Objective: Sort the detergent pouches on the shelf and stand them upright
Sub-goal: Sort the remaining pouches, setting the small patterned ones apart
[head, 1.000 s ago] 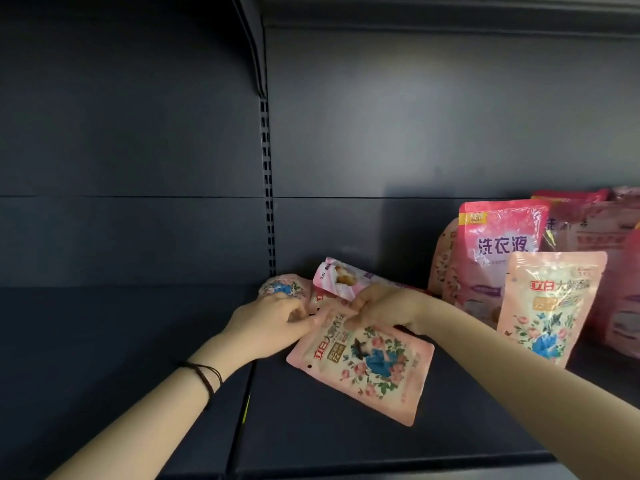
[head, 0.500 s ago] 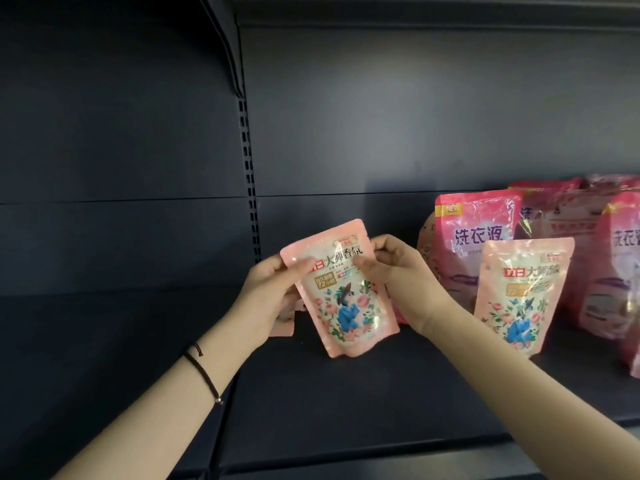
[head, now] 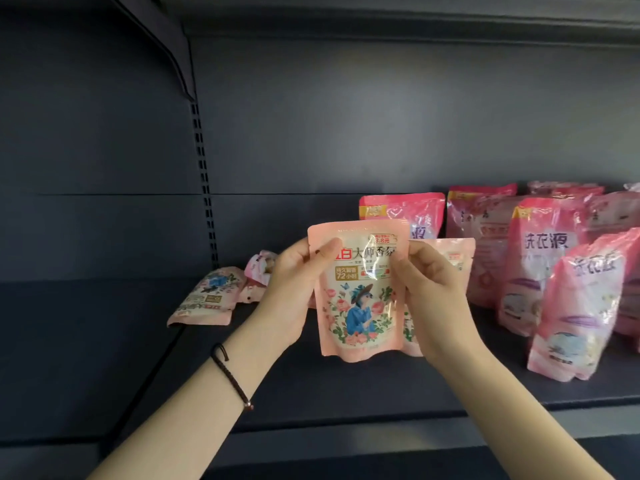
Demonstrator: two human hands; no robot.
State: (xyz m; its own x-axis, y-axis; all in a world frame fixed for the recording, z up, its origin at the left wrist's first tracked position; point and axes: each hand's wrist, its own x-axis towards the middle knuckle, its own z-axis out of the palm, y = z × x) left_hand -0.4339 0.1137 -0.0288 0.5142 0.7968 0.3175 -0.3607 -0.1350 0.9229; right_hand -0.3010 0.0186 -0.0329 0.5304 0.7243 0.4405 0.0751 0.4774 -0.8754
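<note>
I hold a pale pink floral pouch [head: 360, 299] upright in front of me, above the dark shelf [head: 346, 386]. My left hand [head: 294, 292] grips its left edge with the thumb on the front. My right hand [head: 429, 299] pinches its right edge. Directly behind it stands a second floral pouch [head: 453, 254], mostly hidden. One floral pouch [head: 207, 296] lies flat on the shelf to the left, with a small crumpled pouch [head: 259, 271] beside it. Several larger pink pouches stand upright on the right, the nearest one [head: 581, 306] close to the shelf's front.
A slotted upright post [head: 204, 188] divides the back panel. The shelf's front lip [head: 346, 434] runs below my forearms. The left bay of the shelf holds nothing but dark surface. A bracket [head: 173, 50] juts out at top left.
I lifted the floral pouch off the shelf and turned it from lying slanted to upright, then carried it rightward in front of the standing floral pouch. The view shifted right.
</note>
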